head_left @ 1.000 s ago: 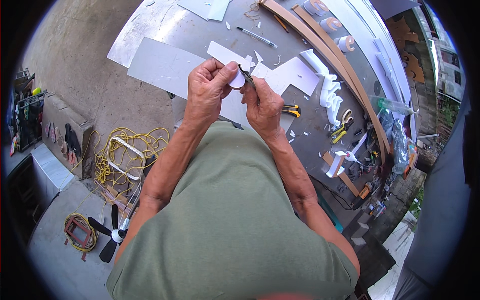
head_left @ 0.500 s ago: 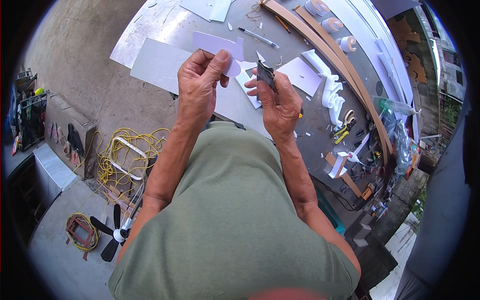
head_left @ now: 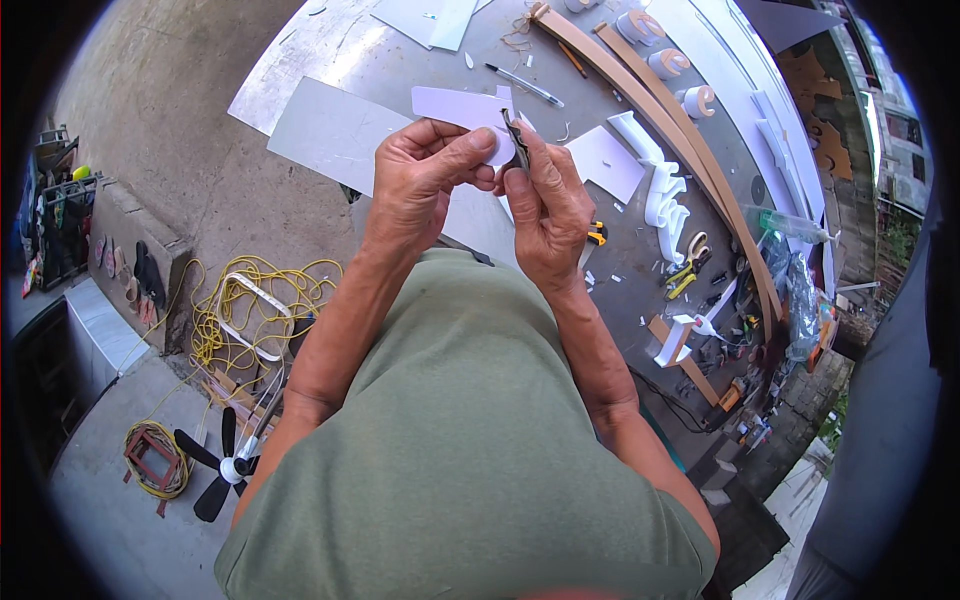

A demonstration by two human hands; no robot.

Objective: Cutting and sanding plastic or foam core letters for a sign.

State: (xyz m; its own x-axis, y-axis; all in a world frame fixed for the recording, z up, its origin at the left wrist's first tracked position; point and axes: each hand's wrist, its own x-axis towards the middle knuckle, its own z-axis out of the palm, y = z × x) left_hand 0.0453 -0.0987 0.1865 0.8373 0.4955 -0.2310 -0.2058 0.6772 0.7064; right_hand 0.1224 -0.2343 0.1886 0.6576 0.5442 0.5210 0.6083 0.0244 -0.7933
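White cut-out pc (head_left: 462,108): flat, pale, rounded outline, held up over the grey worktable (head_left: 400,60), in front of chest. Lower right edge pinched by left hand (head_left: 425,185); thumb + fingers closed on it. Right hand (head_left: 545,205) just beside, touching left at fingertips; fingers closed around small dark-handled knife (head_left: 516,138), blade end up, lying against right edge of the pc. Exact contact pt of blade w/ pc: can't tell.

Table under hands: grey sheet (head_left: 320,130) at left edge, white panel (head_left: 605,162) to the right of hands, black pen (head_left: 523,85) farther out. Yellow-black cutter (head_left: 596,233) near right wrist. Curved white strips (head_left: 660,195) beyond panel; long bent wood strips (head_left: 650,110) run along far side. Yellow-handled pliers (head_left: 688,268) at right.

Floor, left: yellow cord coil (head_left: 250,300), black fan (head_left: 225,465) near it.
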